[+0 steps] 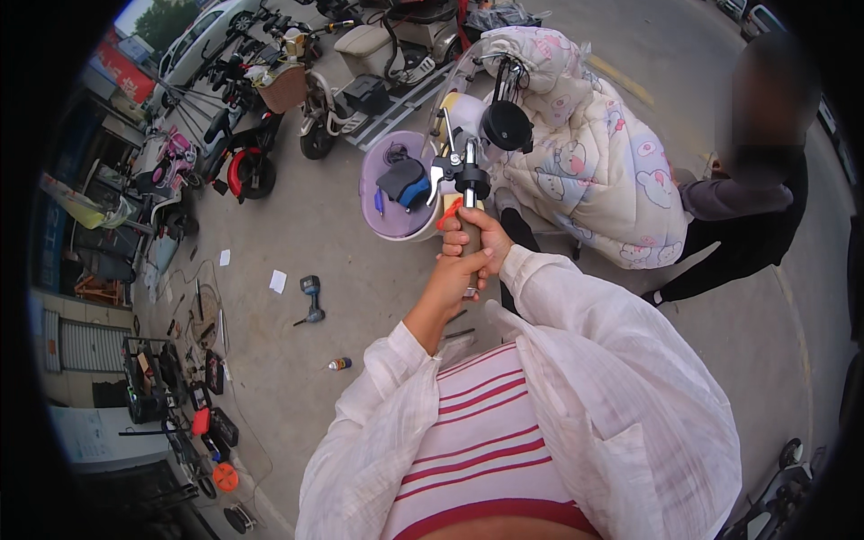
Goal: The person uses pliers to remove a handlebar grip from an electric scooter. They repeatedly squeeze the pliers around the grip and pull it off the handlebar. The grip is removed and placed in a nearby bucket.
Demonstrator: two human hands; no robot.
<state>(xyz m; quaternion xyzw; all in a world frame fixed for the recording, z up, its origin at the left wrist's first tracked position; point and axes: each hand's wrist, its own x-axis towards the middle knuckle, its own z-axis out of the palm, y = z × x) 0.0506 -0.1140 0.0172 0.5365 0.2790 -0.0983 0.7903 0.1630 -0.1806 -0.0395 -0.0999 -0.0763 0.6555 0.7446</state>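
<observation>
Both of my hands are wrapped around the brown handlebar grip [472, 241] of a scooter or electric bike. My right hand [490, 238] closes on its upper part, and my left hand [454, 281] holds lower down, overlapping the right. Just beyond the grip are a black control housing [472, 183] and a silver brake lever [438, 180]. An orange-red strip [448, 214] shows beside the fingers. Farther up, a round black mirror [507, 126] stands near a padded, cartoon-print windshield quilt [598, 162]. The grip's far side is hidden by my fingers.
Left of the handlebar, a purple basin [369, 193] holds a blue-and-black item. A cordless drill [310, 299] and a small can [339, 364] lie on the ground. A person [756, 171] is beside the quilt. Parked scooters [247, 166] and scattered tools line the left.
</observation>
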